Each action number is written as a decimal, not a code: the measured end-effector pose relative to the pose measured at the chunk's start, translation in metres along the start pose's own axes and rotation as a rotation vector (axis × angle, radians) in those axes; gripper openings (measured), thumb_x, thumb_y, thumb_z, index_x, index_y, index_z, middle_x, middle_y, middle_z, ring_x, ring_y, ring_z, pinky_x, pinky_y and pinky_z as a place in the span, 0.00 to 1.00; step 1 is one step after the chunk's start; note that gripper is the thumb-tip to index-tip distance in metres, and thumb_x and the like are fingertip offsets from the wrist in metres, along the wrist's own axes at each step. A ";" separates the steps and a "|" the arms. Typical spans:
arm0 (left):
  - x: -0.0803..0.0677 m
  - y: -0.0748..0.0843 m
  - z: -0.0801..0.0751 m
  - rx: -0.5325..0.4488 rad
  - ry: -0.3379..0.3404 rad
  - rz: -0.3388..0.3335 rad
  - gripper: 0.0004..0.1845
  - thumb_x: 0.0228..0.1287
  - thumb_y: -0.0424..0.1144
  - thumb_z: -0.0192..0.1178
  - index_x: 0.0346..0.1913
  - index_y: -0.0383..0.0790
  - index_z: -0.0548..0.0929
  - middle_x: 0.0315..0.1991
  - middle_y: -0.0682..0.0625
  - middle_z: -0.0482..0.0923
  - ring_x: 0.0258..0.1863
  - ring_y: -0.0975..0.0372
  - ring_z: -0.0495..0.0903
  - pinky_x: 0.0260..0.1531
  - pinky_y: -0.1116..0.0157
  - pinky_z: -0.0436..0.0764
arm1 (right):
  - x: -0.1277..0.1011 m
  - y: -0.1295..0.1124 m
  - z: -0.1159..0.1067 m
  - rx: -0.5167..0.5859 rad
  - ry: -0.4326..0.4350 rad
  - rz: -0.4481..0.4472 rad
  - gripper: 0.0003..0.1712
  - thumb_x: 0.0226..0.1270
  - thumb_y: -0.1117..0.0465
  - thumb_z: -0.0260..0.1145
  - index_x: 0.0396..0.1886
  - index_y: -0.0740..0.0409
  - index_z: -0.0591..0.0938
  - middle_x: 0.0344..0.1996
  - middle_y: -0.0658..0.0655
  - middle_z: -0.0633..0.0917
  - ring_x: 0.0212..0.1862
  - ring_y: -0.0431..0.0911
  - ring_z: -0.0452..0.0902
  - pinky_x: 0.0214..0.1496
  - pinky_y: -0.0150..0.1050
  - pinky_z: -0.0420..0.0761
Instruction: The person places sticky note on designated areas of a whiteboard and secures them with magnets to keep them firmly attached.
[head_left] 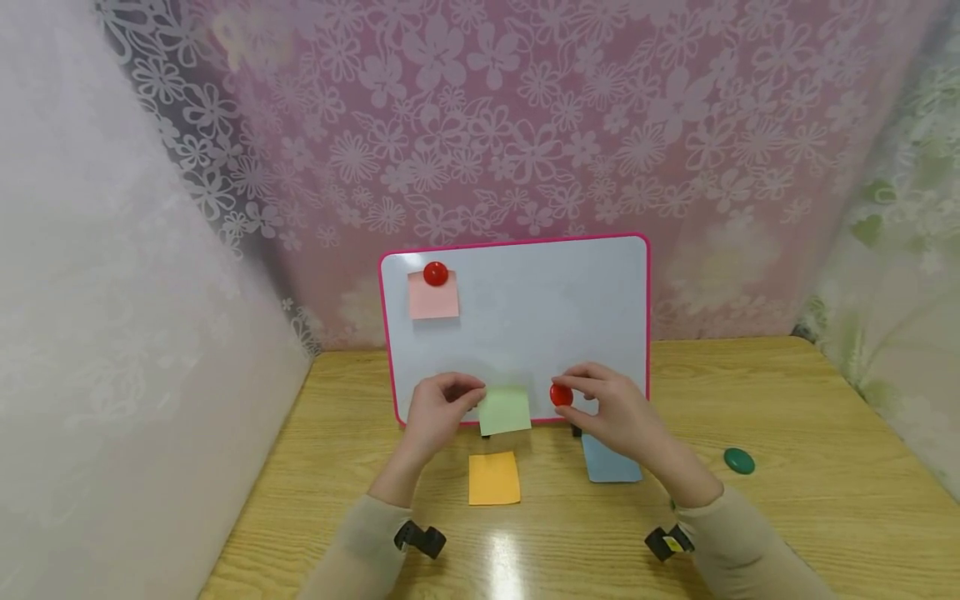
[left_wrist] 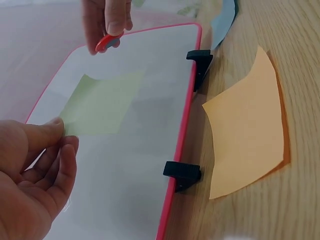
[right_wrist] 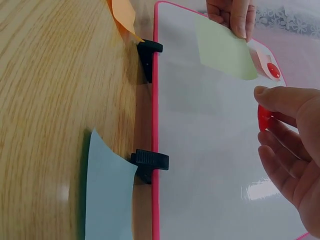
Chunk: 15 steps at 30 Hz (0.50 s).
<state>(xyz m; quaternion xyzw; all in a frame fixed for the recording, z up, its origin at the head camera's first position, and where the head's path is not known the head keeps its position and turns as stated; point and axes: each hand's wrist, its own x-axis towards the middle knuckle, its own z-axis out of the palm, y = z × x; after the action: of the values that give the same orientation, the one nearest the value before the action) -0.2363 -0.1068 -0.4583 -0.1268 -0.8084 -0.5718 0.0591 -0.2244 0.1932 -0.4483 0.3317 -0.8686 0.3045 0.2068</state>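
My left hand (head_left: 438, 411) pinches a pale green sticky note (head_left: 505, 410) by its upper left corner, in front of the lower part of a pink-framed whiteboard (head_left: 555, 317). To the right of the note, my right hand (head_left: 615, 410) holds a round red magnet (head_left: 561, 395) between thumb and fingers. The right wrist view shows this red magnet (right_wrist: 264, 118) apart from the green note (right_wrist: 225, 49). A pink sticky note (head_left: 433, 302) hangs at the board's upper left under another red magnet (head_left: 436, 273).
An orange sticky note (head_left: 494, 479) lies on the wooden table (head_left: 337, 467) before the board. A blue sticky note (head_left: 611, 460) is partly under my right wrist. A green magnet (head_left: 739, 461) sits farther right. Black clips (left_wrist: 182, 171) support the board's lower edge.
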 end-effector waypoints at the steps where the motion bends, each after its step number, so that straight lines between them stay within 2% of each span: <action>1: 0.000 0.001 0.001 0.008 0.002 0.001 0.04 0.71 0.36 0.73 0.44 0.42 0.93 0.39 0.53 0.89 0.38 0.60 0.85 0.39 0.64 0.86 | 0.000 0.000 0.000 0.000 0.005 -0.001 0.25 0.57 0.67 0.85 0.56 0.62 0.90 0.51 0.56 0.87 0.41 0.46 0.82 0.39 0.39 0.86; 9: 0.006 0.004 0.006 0.031 0.013 0.018 0.03 0.71 0.36 0.73 0.44 0.44 0.93 0.39 0.54 0.89 0.39 0.60 0.84 0.41 0.63 0.85 | 0.000 0.003 0.000 -0.013 0.040 -0.015 0.25 0.56 0.66 0.86 0.55 0.63 0.90 0.50 0.56 0.87 0.42 0.48 0.83 0.39 0.39 0.87; 15: 0.012 0.005 0.011 0.040 0.021 0.011 0.04 0.72 0.37 0.72 0.45 0.44 0.93 0.39 0.55 0.89 0.39 0.60 0.85 0.41 0.62 0.86 | 0.000 0.005 0.001 0.016 0.059 -0.031 0.26 0.55 0.66 0.86 0.54 0.64 0.90 0.51 0.57 0.87 0.43 0.53 0.85 0.38 0.47 0.89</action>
<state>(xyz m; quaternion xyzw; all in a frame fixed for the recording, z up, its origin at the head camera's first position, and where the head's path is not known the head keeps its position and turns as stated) -0.2456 -0.0934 -0.4544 -0.1240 -0.8182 -0.5566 0.0730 -0.2280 0.1955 -0.4505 0.3377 -0.8544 0.3178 0.2343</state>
